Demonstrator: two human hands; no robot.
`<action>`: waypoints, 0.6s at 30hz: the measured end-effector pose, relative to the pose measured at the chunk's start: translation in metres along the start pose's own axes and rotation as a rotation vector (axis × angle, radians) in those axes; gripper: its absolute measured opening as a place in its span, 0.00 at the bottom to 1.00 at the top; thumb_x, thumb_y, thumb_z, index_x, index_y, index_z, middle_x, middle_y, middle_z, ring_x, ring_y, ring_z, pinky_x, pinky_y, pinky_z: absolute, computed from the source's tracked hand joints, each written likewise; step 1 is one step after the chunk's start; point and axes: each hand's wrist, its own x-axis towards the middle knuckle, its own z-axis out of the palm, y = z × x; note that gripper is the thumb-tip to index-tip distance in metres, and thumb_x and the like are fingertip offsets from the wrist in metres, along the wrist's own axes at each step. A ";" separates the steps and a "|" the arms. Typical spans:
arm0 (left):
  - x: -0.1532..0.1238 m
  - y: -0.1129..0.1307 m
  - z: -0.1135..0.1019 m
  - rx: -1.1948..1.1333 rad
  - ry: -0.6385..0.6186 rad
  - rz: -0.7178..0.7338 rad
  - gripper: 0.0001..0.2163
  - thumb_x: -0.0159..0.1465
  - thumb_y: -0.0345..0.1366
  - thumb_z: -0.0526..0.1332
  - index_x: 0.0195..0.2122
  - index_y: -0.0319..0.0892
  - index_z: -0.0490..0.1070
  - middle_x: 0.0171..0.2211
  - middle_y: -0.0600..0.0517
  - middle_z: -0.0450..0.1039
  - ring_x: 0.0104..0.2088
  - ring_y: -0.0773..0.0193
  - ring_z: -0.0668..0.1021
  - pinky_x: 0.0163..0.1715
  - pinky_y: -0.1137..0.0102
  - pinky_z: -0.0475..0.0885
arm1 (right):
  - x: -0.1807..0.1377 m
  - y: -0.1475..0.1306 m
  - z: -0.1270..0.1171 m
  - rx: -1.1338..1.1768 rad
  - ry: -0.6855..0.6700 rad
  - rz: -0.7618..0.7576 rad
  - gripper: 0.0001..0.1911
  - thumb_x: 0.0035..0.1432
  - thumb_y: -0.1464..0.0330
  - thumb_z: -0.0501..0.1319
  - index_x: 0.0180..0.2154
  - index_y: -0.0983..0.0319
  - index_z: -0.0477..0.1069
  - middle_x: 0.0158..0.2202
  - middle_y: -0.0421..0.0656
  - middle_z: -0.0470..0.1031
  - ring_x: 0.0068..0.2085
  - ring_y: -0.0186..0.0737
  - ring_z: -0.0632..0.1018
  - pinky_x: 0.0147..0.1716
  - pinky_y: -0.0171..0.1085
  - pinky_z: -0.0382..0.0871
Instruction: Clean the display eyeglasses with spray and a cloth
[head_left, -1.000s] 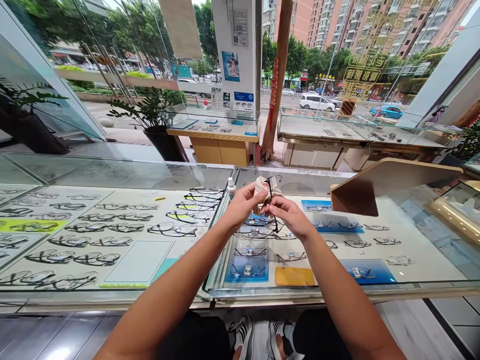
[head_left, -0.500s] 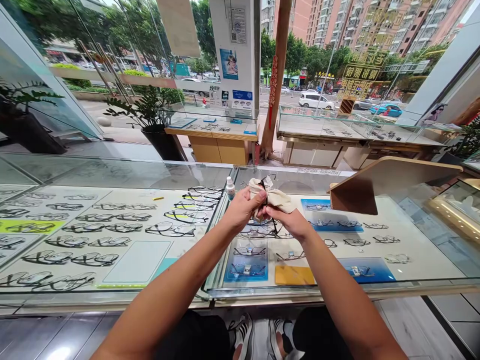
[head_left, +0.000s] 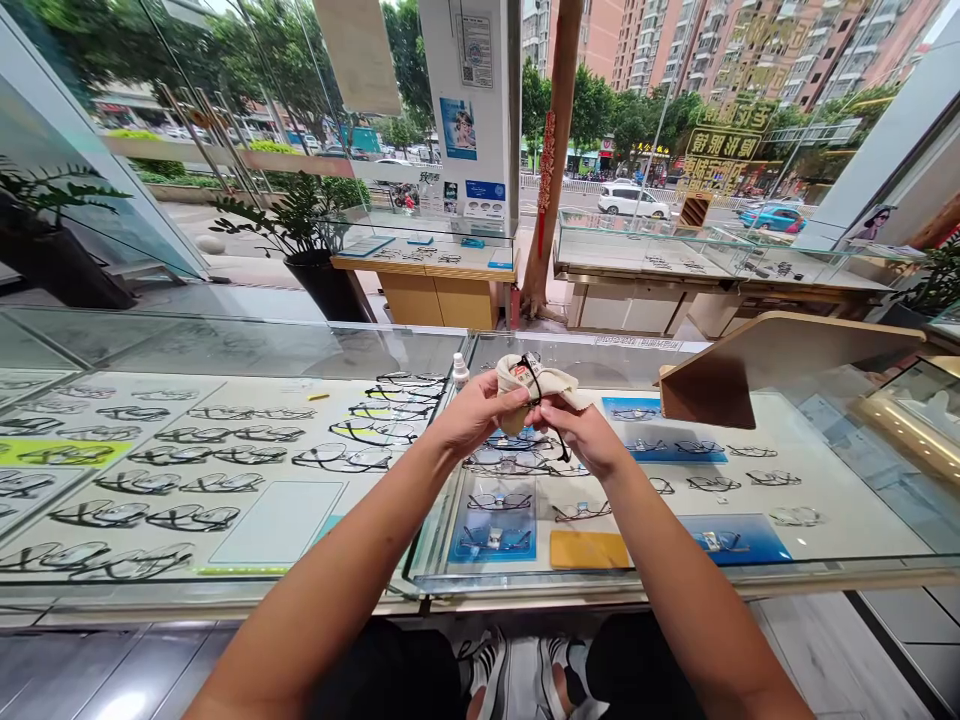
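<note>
Both hands meet above the glass counter, around a pair of dark-framed glasses [head_left: 533,378] and a cream cloth [head_left: 556,382]. My left hand [head_left: 480,408] is closed, its thumb pressing the cloth against the glasses' front. My right hand [head_left: 583,428] pinches the frame and the cloth's right part, with a dark temple arm hanging below its fingers. Part of the lenses is hidden by the cloth and fingers. Just behind my left hand stands a small white bottle [head_left: 460,370] on the counter top.
Rows of glasses lie inside the glass display counter [head_left: 450,590], along with a yellow-brown pad [head_left: 589,550]. A brown wooden stand [head_left: 780,365] rises from the counter at right. Beyond are more display cases [head_left: 427,268], a potted plant [head_left: 319,270] and a wooden post [head_left: 551,160].
The glasses have tilted in my hands, and their lower temple arm has swung rightward. The cloth has folded more round the lens, and my left hand has shifted slightly left.
</note>
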 end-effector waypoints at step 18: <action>0.001 0.003 0.007 -0.028 0.033 0.088 0.25 0.53 0.39 0.81 0.47 0.39 0.74 0.35 0.50 0.82 0.29 0.64 0.82 0.35 0.69 0.78 | 0.005 0.005 -0.003 0.050 -0.006 0.023 0.19 0.55 0.51 0.76 0.36 0.59 0.81 0.34 0.42 0.80 0.36 0.38 0.74 0.39 0.38 0.67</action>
